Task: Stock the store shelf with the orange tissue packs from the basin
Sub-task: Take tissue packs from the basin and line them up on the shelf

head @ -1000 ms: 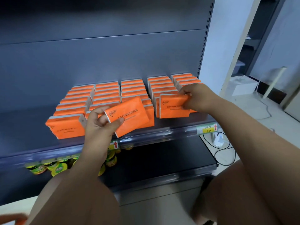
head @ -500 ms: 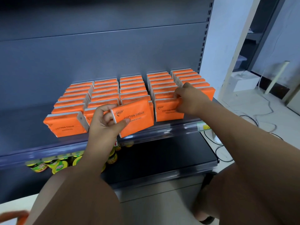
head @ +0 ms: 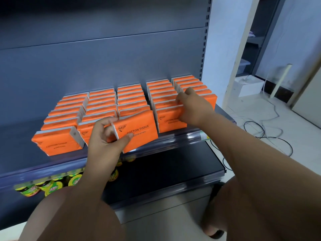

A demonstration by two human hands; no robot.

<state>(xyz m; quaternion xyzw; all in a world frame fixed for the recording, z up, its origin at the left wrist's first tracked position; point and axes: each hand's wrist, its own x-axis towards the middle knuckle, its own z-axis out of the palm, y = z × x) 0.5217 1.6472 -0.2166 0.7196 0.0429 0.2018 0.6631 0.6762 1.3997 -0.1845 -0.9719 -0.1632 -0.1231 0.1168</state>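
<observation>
Several rows of orange tissue packs (head: 102,103) stand upright on the grey store shelf (head: 57,164). My left hand (head: 106,138) grips one orange pack (head: 139,129), labelled COTTON TISSUE, tilted at the front of the middle row. My right hand (head: 192,106) rests on the front pack (head: 169,120) of the fourth row, its fingers over the pack's top right edge. The basin is out of view.
Green-and-yellow lidded jars (head: 52,186) stand on the lower shelf at the left; the right part of that black shelf (head: 173,171) is bare. Cables (head: 267,134) and a white box (head: 248,86) lie on the floor to the right.
My right hand has set its pack upright at the front of the fourth row and presses it back. My left hand has brought its pack closer to the middle row's front.
</observation>
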